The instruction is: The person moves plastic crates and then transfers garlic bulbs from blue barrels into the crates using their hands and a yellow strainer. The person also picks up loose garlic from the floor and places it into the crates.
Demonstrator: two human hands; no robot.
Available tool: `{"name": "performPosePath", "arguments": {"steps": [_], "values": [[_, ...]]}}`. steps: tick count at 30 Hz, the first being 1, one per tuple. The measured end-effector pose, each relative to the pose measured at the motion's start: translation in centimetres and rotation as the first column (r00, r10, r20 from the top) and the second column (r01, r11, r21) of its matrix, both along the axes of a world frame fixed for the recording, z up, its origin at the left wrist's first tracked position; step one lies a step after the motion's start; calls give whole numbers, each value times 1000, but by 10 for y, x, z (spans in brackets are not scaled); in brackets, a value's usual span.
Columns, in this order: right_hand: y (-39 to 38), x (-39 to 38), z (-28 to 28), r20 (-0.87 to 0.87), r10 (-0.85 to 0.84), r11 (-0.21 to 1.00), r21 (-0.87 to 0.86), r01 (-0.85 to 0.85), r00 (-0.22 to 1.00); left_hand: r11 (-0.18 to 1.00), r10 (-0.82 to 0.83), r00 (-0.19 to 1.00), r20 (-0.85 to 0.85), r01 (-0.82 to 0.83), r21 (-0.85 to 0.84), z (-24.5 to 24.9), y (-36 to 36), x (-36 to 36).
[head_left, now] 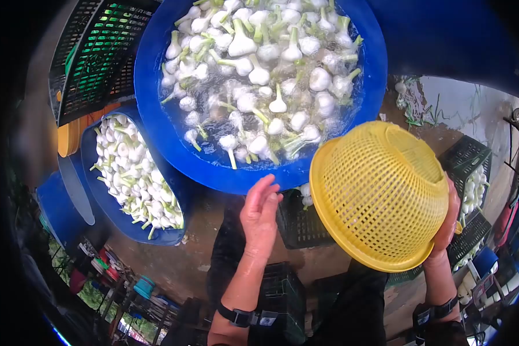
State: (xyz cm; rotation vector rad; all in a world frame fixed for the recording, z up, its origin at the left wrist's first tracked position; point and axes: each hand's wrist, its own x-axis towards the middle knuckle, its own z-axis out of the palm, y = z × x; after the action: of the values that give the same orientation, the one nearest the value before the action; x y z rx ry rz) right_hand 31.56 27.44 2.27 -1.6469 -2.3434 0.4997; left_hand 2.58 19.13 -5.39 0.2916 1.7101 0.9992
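Observation:
A yellow perforated basket (pixel 380 196) is tipped on its side, its base facing up and right, near the right rim of a big round blue tub (pixel 213 176). My right hand (pixel 448 216) grips the basket at its right side; part of the hand is hidden behind it. Just below the tub's front rim, my left hand (pixel 260 210) is raised with nothing in it, thumb and fingers apart. Many white garlic bulbs (pixel 259 75) with short green stems float in the tub's water.
A blue container (pixel 92 193) full of garlic bulbs stands left of the tub. Black crates (pixel 98 63) lean at the upper left. More dark crates (pixel 305 225) sit below the tub and at the right. Plant scraps (pixel 424 115) lie at the upper right.

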Motion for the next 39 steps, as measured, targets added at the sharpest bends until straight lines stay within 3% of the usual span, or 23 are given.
{"name": "performPosePath", "arguments": {"steps": [1, 2, 3, 5, 6, 9, 11, 12, 13, 14, 15, 16, 17, 19, 20, 23, 25, 27, 29, 31, 34, 37, 39], "values": [[38, -25, -4, -149, -34, 999, 32, 39, 988, 994, -7, 976, -220, 30, 101, -5, 23, -32], [77, -54, -12, -297, -59, 995, 54, 79, 953, 999, -49, 940, -338, 50, -8, -27, 38, -72], [119, -84, -24, -68, 33, 964, 265, -14, 997, 991, -92, 916, -390, 46, -127, -49, 53, -108], [193, -118, -76, 130, -23, 960, 280, -15, 991, 915, -100, 861, -498, -118, -387, -108, 70, -171], [216, -140, -101, 306, -141, 981, 171, 91, 942, 915, -94, 866, -492, -120, -386, -117, 84, -178], [240, -168, -158, 355, -120, 980, -105, 167, 927, 830, -23, 996, -89, -31, -557, -141, 107, -192], [233, -158, -212, 256, -91, 970, -194, 144, 962, 834, -24, 999, -36, 0, -552, -178, 104, -183], [227, -163, -222, 239, -78, 925, -344, 160, 968, 876, 70, 958, 277, 74, -477, -200, 96, -184], [219, -167, -229, 217, -78, 858, -482, 176, 973, 920, 124, 817, 564, 119, -374, -206, 98, -184], [211, -171, -236, 185, -214, 684, -673, 282, 959, 918, 126, 814, 567, 121, -377, -210, 97, -182], [201, -175, -242, 183, -347, 455, -825, 336, 920, 941, 165, 712, 683, 93, -324, -213, 96, -175], [181, -173, -264, 1, -370, 521, -828, 208, 929, 961, 187, 592, 784, 56, -272, -207, 100, -166], [161, -171, -284, -184, -377, 589, -804, 81, 908, 961, 187, 593, 783, 56, -272, -200, 106, -157], [135, -188, -289, -203, -453, 532, -843, 80, 868, 987, 161, 640, 752, -104, -122, -190, 114, -144], [124, -200, -288, -209, -523, 469, -880, 75, 826, 995, 98, 766, 635, -73, -65, -195, 112, -141], [117, -218, -277, -234, -650, 388, -920, 52, 723, 997, 72, 719, 691, -76, -24, -182, 107, -156], [115, -215, -273, -145, -618, 422, -891, 170, 773, 993, 118, 773, 623, -105, -57, -151, 108, -152], [122, -213, -237, -251, -602, 393, -919, 8, 758, 963, 239, 838, 490, -271, -6, -109, 115, -137], [126, -210, -209, -389, -595, 517, -855, -36, 703, 969, 217, 898, 383, -245, 23, -80, 122, -122], [128, -181, -179, -431, -501, 557, -825, -101, 751, 996, 48, 818, 573, -82, 34, -49, 127, -111], [116, -134, -127, -468, -476, 618, -780, -95, 744, 996, 93, 953, 289, -84, -43, 11, 114, -53], [72, -74, -69, -524, -364, 767, -637, -72, 770, 992, 27, 938, 346, -68, 107, 38, 73, 1], [30, -32, -36, -337, -309, 766, -642, 23, 889, 999, 26, 861, 507, -38, 12, 45, 37, 30]]}}
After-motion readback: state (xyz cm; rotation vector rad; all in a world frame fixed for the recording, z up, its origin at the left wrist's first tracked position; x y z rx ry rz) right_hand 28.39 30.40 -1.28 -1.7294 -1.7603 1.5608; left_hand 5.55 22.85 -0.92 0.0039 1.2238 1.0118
